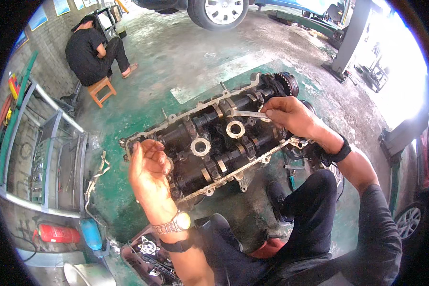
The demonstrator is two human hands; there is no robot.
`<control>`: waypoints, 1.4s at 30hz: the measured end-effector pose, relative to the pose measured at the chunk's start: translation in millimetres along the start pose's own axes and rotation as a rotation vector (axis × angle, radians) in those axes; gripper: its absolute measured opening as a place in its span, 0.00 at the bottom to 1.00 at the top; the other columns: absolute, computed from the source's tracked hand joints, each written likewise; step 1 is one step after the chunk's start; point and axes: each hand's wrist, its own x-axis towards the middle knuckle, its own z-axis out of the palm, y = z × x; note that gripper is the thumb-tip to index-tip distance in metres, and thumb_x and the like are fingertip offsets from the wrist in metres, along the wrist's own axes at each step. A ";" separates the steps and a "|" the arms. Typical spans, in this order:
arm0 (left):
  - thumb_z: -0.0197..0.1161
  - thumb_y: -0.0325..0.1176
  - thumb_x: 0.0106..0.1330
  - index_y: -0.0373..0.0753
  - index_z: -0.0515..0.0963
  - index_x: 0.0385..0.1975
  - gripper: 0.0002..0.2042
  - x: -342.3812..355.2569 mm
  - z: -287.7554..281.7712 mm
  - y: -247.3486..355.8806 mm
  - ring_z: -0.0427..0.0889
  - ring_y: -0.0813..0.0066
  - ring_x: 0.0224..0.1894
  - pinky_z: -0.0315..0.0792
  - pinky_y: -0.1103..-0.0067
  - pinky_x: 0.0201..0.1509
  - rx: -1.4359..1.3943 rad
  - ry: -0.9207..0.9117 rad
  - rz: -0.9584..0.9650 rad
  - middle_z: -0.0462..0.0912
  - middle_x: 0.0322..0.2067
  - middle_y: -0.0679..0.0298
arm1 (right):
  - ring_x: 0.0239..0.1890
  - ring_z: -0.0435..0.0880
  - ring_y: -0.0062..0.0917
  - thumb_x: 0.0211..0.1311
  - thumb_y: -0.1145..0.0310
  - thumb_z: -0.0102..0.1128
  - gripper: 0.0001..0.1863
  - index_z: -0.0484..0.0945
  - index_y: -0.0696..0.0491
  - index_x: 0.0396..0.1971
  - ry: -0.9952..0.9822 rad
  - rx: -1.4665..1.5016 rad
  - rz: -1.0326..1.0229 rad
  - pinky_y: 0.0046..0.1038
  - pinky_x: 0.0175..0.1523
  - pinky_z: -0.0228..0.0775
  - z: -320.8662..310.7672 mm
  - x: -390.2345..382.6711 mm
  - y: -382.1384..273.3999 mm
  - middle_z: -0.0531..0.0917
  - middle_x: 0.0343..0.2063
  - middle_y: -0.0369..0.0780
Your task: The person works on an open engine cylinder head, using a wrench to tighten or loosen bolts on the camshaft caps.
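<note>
An engine cylinder head (176, 117) lies in front of me, with two dark, oily camshafts (204, 120) running along it. Between the camshafts stand pale round rings (235, 129). A toothed sprocket (288, 85) sits at the far right end. My right hand (288, 114) is closed on a silver wrench (250, 114), whose far end reaches a bearing cap (227, 106) on the far camshaft. Over the near left end of the cylinder head, my left hand (148, 164) is held palm up. Its fingers are loosely bent and apart, with nothing visible in them.
A person (88, 52) sits on a wooden stool (101, 90) at far left. A metal rack (43, 167), a red fire extinguisher (58, 233) and a blue bottle (91, 233) stand left. Parts fill a tray (133, 257) near my left forearm. A lift post (350, 43) rises right.
</note>
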 end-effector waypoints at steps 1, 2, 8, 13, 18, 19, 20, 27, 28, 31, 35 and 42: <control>0.50 0.41 0.69 0.31 0.74 0.35 0.16 0.3 0.3 0.7 0.73 0.78 0.23 0.63 0.84 0.19 0.002 0.005 -0.007 0.78 0.28 0.58 | 0.31 0.74 0.28 0.60 0.70 0.52 0.10 0.77 0.61 0.36 0.015 -0.045 -0.031 0.28 0.38 0.66 -0.5 0.5 0.6 0.77 0.28 0.42; 0.50 0.41 0.69 0.31 0.74 0.35 0.16 1.0 0.6 0.6 0.72 0.78 0.23 0.63 0.84 0.19 -0.001 0.020 -0.009 0.78 0.28 0.58 | 0.31 0.74 0.29 0.60 0.70 0.52 0.10 0.77 0.61 0.35 0.040 0.016 0.022 0.28 0.39 0.65 -1.1 0.6 1.2 0.77 0.28 0.42; 0.50 0.40 0.69 0.32 0.74 0.34 0.15 -0.4 -1.5 -3.2 0.73 0.79 0.22 0.64 0.84 0.18 0.008 0.012 0.033 0.79 0.27 0.59 | 0.19 0.66 0.11 0.63 0.70 0.53 0.08 0.77 0.60 0.34 -0.006 0.040 -0.007 0.17 0.23 0.56 -3.1 3.9 8.5 0.71 0.16 0.29; 0.54 0.40 0.67 0.34 0.76 0.32 0.14 -0.5 -1.0 -4.2 0.77 0.77 0.19 0.66 0.83 0.16 -0.031 0.047 0.020 0.81 0.27 0.57 | 0.19 0.67 0.12 0.63 0.68 0.55 0.09 0.76 0.59 0.33 0.006 0.184 0.147 0.17 0.22 0.56 -8.6 10.4 4.1 0.71 0.16 0.30; 0.53 0.40 0.67 0.33 0.76 0.32 0.14 -1.9 -0.9 -1.8 0.73 0.78 0.20 0.64 0.83 0.19 -0.101 -0.018 -0.020 0.79 0.26 0.58 | 0.21 0.69 0.15 0.63 0.66 0.53 0.11 0.73 0.57 0.24 -0.076 0.120 0.311 0.21 0.27 0.62 -17.9 12.3 -4.7 0.71 0.16 0.32; 0.53 0.39 0.67 0.33 0.76 0.32 0.14 -2.1 -0.4 -2.2 0.73 0.78 0.20 0.64 0.83 0.19 -0.095 -0.018 -0.001 0.79 0.26 0.58 | 0.21 0.68 0.15 0.63 0.66 0.53 0.11 0.74 0.58 0.24 -0.087 0.121 0.316 0.21 0.27 0.61 -18.1 12.4 -6.5 0.71 0.16 0.31; 0.53 0.39 0.67 0.33 0.76 0.32 0.13 -1.7 -0.1 -2.2 0.73 0.78 0.20 0.64 0.83 0.19 -0.095 -0.018 -0.011 0.79 0.26 0.57 | 0.21 0.69 0.15 0.63 0.66 0.53 0.11 0.74 0.58 0.25 -0.081 0.120 0.317 0.21 0.27 0.61 -18.1 12.1 -8.3 0.72 0.16 0.32; 0.53 0.39 0.67 0.34 0.76 0.33 0.13 -0.8 -2.1 -2.7 0.73 0.78 0.20 0.63 0.84 0.19 -0.122 -0.034 -0.035 0.79 0.26 0.57 | 0.20 0.68 0.15 0.67 0.64 0.49 0.12 0.76 0.59 0.34 -0.077 0.074 0.320 0.21 0.26 0.61 -0.8 -4.4 -9.3 0.72 0.16 0.32; 0.54 0.40 0.67 0.34 0.76 0.33 0.13 -0.1 -2.3 -3.0 0.73 0.78 0.20 0.63 0.84 0.19 -0.127 -0.035 -0.041 0.79 0.26 0.58 | 0.20 0.68 0.15 0.67 0.64 0.49 0.13 0.76 0.59 0.33 -0.081 0.150 0.386 0.21 0.26 0.61 1.4 -6.5 -8.0 0.71 0.16 0.32; 0.54 0.40 0.67 0.34 0.76 0.33 0.14 -0.6 -3.2 -3.7 0.73 0.78 0.20 0.63 0.84 0.19 -0.120 -0.045 -0.036 0.79 0.26 0.58 | 0.20 0.69 0.16 0.67 0.64 0.49 0.13 0.75 0.59 0.32 -0.084 0.185 0.378 0.21 0.26 0.61 4.7 -6.7 -4.8 0.72 0.17 0.33; 0.54 0.40 0.67 0.34 0.76 0.33 0.14 -1.1 -3.0 -4.4 0.74 0.79 0.20 0.63 0.84 0.19 -0.101 -0.038 -0.020 0.80 0.26 0.58 | 0.20 0.69 0.16 0.67 0.64 0.48 0.13 0.75 0.60 0.32 -0.037 0.209 0.402 0.22 0.25 0.61 10.8 -10.1 -9.2 0.71 0.16 0.33; 0.54 0.39 0.67 0.33 0.76 0.33 0.13 2.1 -6.2 -7.3 0.75 0.78 0.20 0.67 0.84 0.18 -0.124 -0.025 -0.018 0.80 0.27 0.57 | 0.21 0.71 0.18 0.66 0.66 0.50 0.12 0.74 0.59 0.26 -0.120 -0.018 0.193 0.25 0.27 0.64 11.7 -18.9 -29.6 0.73 0.16 0.35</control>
